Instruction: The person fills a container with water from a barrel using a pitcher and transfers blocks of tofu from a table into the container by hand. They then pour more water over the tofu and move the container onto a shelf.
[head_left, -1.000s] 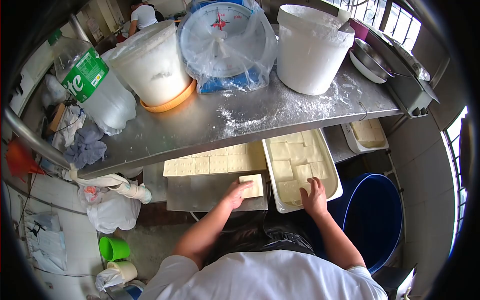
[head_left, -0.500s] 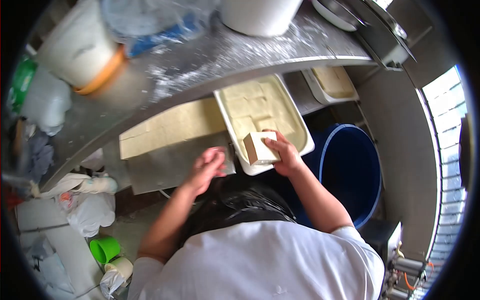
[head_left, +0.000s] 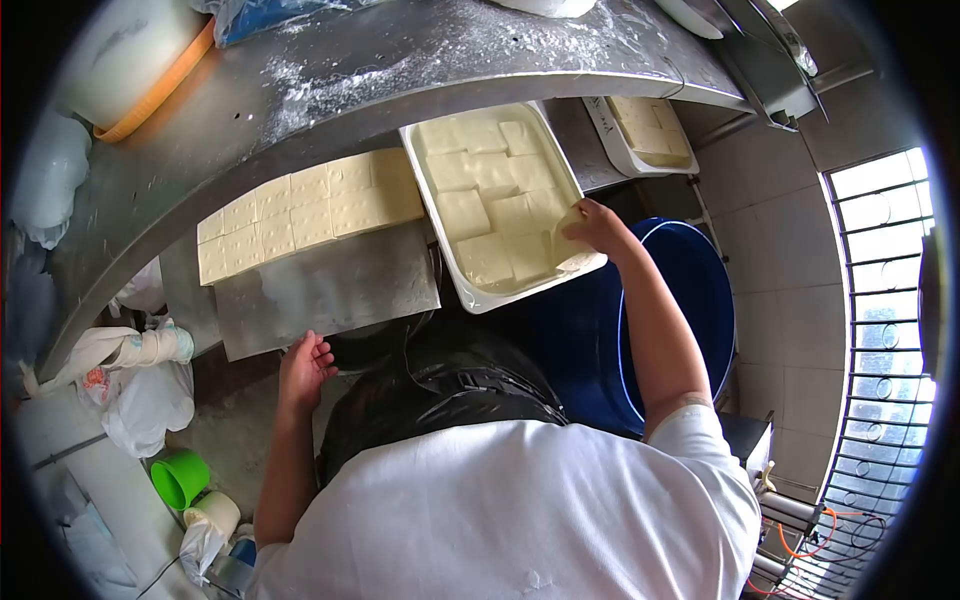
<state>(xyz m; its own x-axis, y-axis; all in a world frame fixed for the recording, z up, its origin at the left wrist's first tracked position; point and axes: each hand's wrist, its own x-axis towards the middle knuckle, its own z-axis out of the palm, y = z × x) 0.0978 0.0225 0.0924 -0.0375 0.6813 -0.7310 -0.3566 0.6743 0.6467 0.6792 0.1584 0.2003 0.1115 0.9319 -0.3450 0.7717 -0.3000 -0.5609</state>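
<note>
My right hand is at the right side of a white tub, its fingers closed on a pale tofu block partly in the cloudy liquid. More blocks of tofu lie close together in that tub. To its left, a slab of tofu cut into squares, dimpled on top, rests on a metal sheet. Below the sheet's front edge hangs my left hand, empty, with its fingers loosely bent and apart.
A metal shelf dusted with white powder overhangs the slab and tub. At right stands a deep blue barrel. Behind it sits a second tub with pale blocks. A green cup and bags lie at lower left.
My right hand has moved from above the tub's near edge to its right side, lowering the tofu block into the liquid. My left hand has drawn back, down and left.
</note>
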